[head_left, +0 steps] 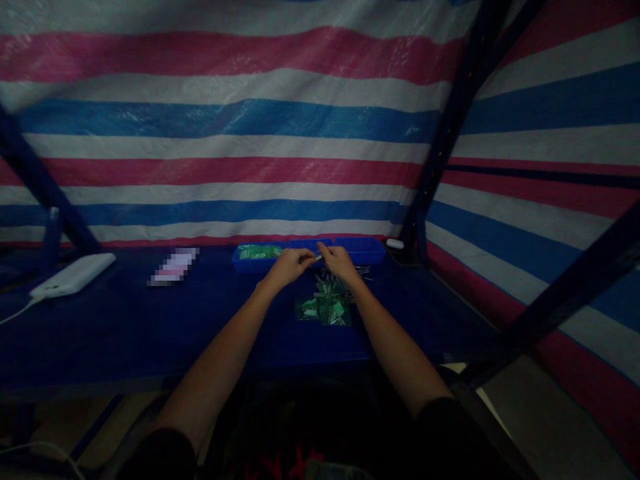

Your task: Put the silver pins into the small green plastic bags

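Note:
Just in front of the blue trays, my left hand [291, 265] and my right hand [338, 260] meet with fingertips pinched together. Between them is a small pale piece [319, 257], too small to name, and the fingers of both hands close on it. Below my hands lie several small clear bags with green parts [329, 307], in a loose pile on the blue table [210, 333]. Thin metal pieces [364, 272] lie beside my right wrist. Behind my left hand, green packets [260, 252] fill the left blue tray [250, 265].
Another blue tray [361, 248] stands behind my right hand. A white earbud-like case [395, 244] lies at the back right. On the left are a blurred-out flat item [173, 267] and a white power bank [74, 275] with a cable. Blue frame posts [440, 140] and striped sheeting surround the table.

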Tool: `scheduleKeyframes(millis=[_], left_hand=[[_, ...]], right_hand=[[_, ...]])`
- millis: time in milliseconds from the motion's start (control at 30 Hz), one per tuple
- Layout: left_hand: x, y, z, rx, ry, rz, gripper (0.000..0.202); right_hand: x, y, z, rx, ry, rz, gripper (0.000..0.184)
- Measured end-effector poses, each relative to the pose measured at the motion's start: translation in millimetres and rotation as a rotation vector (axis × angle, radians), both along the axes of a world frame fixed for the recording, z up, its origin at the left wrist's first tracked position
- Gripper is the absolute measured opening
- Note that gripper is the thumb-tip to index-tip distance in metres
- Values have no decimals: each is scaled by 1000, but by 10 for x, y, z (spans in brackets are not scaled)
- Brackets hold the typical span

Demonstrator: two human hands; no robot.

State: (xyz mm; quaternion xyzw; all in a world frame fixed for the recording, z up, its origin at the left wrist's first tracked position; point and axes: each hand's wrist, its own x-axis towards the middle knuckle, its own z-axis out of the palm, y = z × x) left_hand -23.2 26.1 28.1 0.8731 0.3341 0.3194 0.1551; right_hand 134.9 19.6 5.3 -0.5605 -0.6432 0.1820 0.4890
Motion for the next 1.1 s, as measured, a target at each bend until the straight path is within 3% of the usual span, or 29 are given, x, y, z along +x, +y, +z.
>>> scheduleKeyframes(millis=[233,533,667,933,1100], left_hand=[[8,15,-20,10,3,-19,18],[15,34,-71,-63,-50,-59,24],[27,17,-88,-62,-73,-78,27],[22,14,-102,6,-80,-99,24],[18,-1,-70,31,-123,-40,23]], right_hand=[[-61,-13,8,-37,39,-95,61],[-53,49,-72,-116,214,-48,58],[-52,52,-66,-142,287,-91,57],[-92,-3,-34,-135,244,-91,55],[-101,-23,-10,-72,186,-53,56]])
